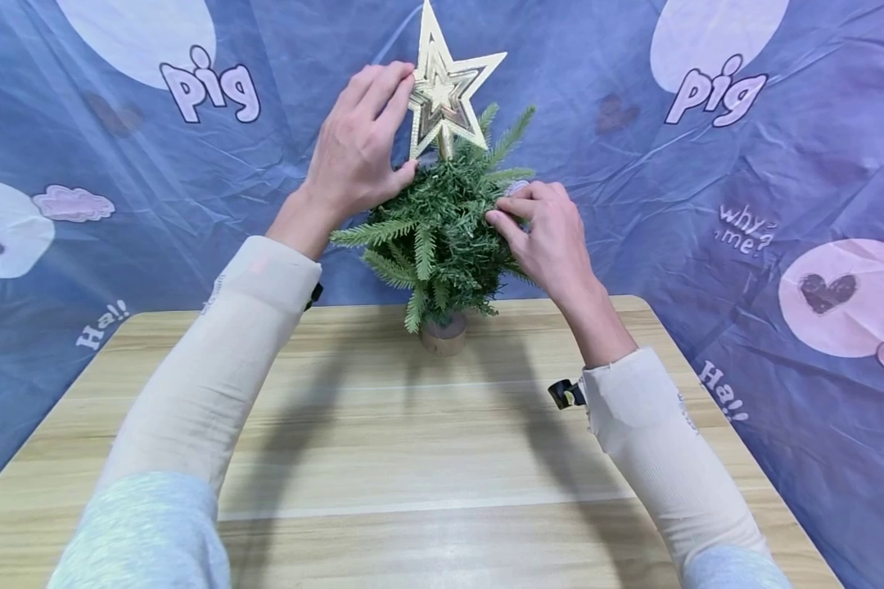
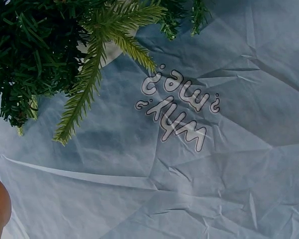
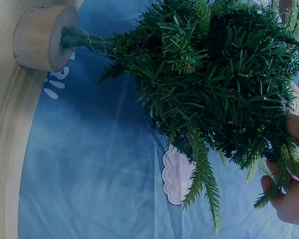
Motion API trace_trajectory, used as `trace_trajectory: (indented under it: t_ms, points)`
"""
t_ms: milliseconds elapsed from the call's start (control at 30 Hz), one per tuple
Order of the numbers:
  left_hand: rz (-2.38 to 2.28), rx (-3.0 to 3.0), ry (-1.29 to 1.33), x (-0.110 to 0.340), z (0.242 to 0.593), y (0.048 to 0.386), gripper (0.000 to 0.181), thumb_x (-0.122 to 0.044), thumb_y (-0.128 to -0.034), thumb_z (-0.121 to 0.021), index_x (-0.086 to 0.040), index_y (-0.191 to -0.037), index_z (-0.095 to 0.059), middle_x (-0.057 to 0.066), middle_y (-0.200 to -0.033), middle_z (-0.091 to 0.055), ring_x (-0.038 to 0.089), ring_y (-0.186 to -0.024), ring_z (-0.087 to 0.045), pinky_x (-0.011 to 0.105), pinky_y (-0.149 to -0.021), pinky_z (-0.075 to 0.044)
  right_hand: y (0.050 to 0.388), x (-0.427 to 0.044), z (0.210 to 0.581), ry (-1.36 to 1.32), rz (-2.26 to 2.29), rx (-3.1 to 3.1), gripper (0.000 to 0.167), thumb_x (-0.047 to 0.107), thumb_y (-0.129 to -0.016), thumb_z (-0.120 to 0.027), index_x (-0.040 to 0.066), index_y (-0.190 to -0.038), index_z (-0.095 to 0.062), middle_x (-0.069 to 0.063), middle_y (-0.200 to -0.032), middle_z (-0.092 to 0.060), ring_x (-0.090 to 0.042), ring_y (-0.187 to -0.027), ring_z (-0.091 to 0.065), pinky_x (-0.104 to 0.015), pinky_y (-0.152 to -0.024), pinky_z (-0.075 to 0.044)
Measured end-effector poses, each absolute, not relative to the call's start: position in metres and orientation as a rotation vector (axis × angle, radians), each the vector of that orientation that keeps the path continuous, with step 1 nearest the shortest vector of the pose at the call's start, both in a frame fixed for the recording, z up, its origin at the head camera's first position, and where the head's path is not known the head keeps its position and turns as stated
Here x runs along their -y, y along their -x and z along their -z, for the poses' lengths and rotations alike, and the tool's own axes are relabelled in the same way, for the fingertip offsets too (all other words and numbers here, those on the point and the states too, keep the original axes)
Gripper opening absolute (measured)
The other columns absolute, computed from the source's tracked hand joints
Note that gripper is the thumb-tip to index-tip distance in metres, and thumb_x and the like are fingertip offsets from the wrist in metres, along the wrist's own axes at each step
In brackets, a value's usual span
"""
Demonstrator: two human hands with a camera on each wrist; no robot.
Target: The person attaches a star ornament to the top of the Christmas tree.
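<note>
A small artificial Christmas tree (image 1: pixel 442 221) stands upright on a round wooden base (image 1: pixel 444 335). On its top sits a gold star tree topper (image 1: pixel 442 94). My left hand (image 1: pixel 361 135) holds the star at its left side, fingertips at the upper left edge and thumb by the lower left point. At the tree's right side my right hand (image 1: pixel 545 229) pinches a branch between thumb and fingers. In the right wrist view that hand (image 3: pixel 294 184) is partly cut off beside a light green branch tip (image 3: pixel 273 193). The left wrist view shows a drooping sprig (image 2: pixel 82 99).
The tree stands near the back edge of a light wood table (image 1: pixel 427 442). Close behind hangs a creased blue cloth (image 1: pixel 582 49) printed with words and clouds. A black wrist fitting (image 1: pixel 566 394) juts from the right sleeve.
</note>
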State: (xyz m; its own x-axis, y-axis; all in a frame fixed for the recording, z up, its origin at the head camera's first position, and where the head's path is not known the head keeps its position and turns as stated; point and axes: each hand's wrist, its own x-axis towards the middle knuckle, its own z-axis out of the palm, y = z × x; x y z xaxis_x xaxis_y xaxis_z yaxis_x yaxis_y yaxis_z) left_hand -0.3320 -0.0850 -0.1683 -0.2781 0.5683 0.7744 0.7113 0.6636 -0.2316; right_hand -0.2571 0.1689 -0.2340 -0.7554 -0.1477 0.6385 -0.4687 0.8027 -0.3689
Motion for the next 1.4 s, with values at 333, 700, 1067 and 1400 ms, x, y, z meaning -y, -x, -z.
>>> trace_trajectory:
  t_ms: [333, 700, 1067, 1400]
  points:
    - [0.191, 1.965, 1.001, 0.0859, 0.1706, 0.3339, 0.082, -0.02, -0.081, -0.08, 0.013, -0.145, -0.042, 0.025, -0.152, -0.044, 0.036, -0.14, -0.039, 0.031, -0.123, -0.012, 0.2553, -0.1679, 0.235, -0.452, -0.708, 2.371, 0.031, 0.025, -0.097, -0.07, 0.002, -0.116, -0.075, -0.013, -0.111, -0.069, -0.032, -0.105, -0.053, -0.048, -0.089, -0.042]
    - [0.202, 1.959, 1.009, 0.0866, 0.1699, 0.3331, 0.077, -0.024, -0.0823, -0.078, 0.011, -0.144, -0.047, 0.022, -0.153, -0.044, 0.036, -0.14, -0.039, 0.036, -0.124, -0.015, 0.2549, -0.1696, 0.2354, -0.458, -0.691, 2.347, 0.031, 0.024, -0.096, -0.071, 0.0, -0.116, -0.075, -0.014, -0.111, -0.069, -0.032, -0.102, -0.053, -0.047, -0.086, -0.042]
    - [0.163, 1.977, 1.012, 0.0906, 0.1661, 0.3307, 0.073, -0.021, -0.0826, -0.078, 0.009, -0.143, -0.049, 0.019, -0.158, -0.039, 0.032, -0.148, -0.031, 0.039, -0.124, -0.012, 0.257, -0.1667, 0.2285, -0.536, -0.584, 2.315, 0.033, 0.028, -0.097, -0.07, 0.003, -0.118, -0.075, -0.014, -0.115, -0.07, -0.033, -0.11, -0.054, -0.045, -0.095, -0.043]
    - [0.114, 1.969, 1.001, 0.0948, 0.1694, 0.3318, 0.071, -0.026, -0.0871, -0.075, 0.008, -0.143, -0.048, 0.022, -0.153, -0.044, 0.034, -0.147, -0.031, 0.041, -0.124, -0.012, 0.2613, -0.172, 0.2263, -0.595, -0.543, 2.265, 0.038, 0.033, -0.099, -0.066, 0.004, -0.122, -0.073, -0.011, -0.13, -0.067, -0.033, -0.127, -0.05, -0.047, -0.109, -0.037]
